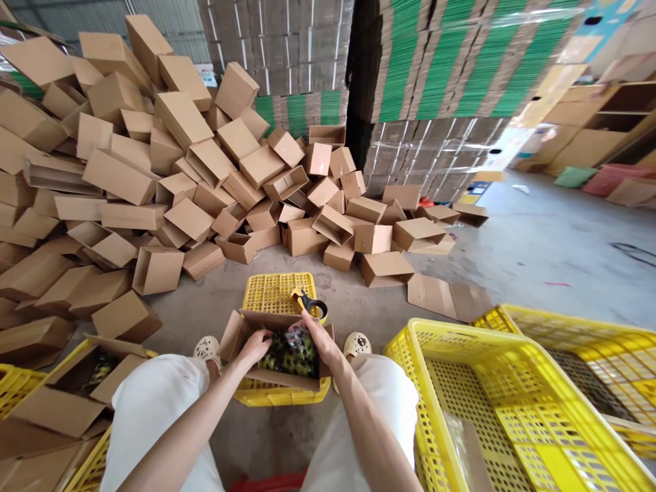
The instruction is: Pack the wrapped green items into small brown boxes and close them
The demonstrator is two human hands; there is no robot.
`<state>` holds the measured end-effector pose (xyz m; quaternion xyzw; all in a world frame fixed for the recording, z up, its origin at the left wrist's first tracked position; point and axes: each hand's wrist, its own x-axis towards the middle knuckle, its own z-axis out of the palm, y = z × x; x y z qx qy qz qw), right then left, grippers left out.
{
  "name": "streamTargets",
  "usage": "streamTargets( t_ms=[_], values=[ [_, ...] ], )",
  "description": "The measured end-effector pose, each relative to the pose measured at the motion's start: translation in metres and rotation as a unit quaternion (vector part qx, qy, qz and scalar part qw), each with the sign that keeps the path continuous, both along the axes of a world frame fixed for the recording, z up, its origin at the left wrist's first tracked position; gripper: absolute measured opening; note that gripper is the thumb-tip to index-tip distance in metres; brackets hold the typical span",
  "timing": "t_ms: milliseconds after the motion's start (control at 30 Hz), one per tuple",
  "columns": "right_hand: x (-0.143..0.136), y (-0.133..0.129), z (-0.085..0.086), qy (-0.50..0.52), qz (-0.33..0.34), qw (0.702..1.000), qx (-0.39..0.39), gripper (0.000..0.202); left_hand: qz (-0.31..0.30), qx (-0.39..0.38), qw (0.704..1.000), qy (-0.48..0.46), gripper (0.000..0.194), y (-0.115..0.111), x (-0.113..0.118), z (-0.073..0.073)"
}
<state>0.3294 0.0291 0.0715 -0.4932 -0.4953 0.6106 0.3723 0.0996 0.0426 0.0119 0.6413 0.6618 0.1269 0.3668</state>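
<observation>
An open cardboard box (285, 377) sits between my knees on an upturned yellow crate (279, 285). Inside it lie dark green-and-yellow items in clear plastic (290, 354), too small to name. My left hand (257, 346) reaches over the box's left side, its fingers curled together at the edge of the contents; what they grip is hidden. At the right end of the box, my right hand (318, 339) has its fingers stretched out along the plastic. Just behind the box, a yellow-and-black tape dispenser (309, 303) rests on the crate.
Loose cardboard boxes (205, 164) are heaped ahead and to the left. Large yellow crates (461, 331) stand at my right. Another open box (76, 396) holding similar items is by my left knee. Strapped stacks of flat cardboard (435, 68) rise at the back.
</observation>
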Motion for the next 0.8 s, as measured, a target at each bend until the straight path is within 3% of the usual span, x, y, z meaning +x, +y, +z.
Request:
streamTargets(
  t_ms=[100, 200, 333, 600, 800],
  values=[
    [-0.001, 0.003, 0.001, 0.044, 0.01, 0.998, -0.034, 0.089, -0.068, 0.005, 0.997, 0.036, 0.058, 0.006, -0.001, -0.002],
    [-0.003, 0.006, -0.003, 0.045, -0.004, 0.998, -0.036, 0.081, -0.133, -0.004, 0.988, 0.079, 0.069, 0.011, 0.006, -0.003],
    [-0.002, 0.011, -0.011, 0.019, -0.034, 0.999, -0.015, 0.073, -0.176, -0.032, 0.972, 0.154, 0.081, 0.014, 0.017, -0.006],
    [0.0, 0.02, -0.02, 0.035, -0.034, 0.999, -0.018, 0.076, -0.208, -0.024, 0.946, 0.247, 0.047, 0.009, 0.022, -0.003],
    [0.0, 0.02, -0.017, 0.023, -0.023, 0.999, -0.024, 0.075, -0.209, -0.018, 0.946, 0.246, 0.054, 0.0, 0.008, 0.003]
  ],
)
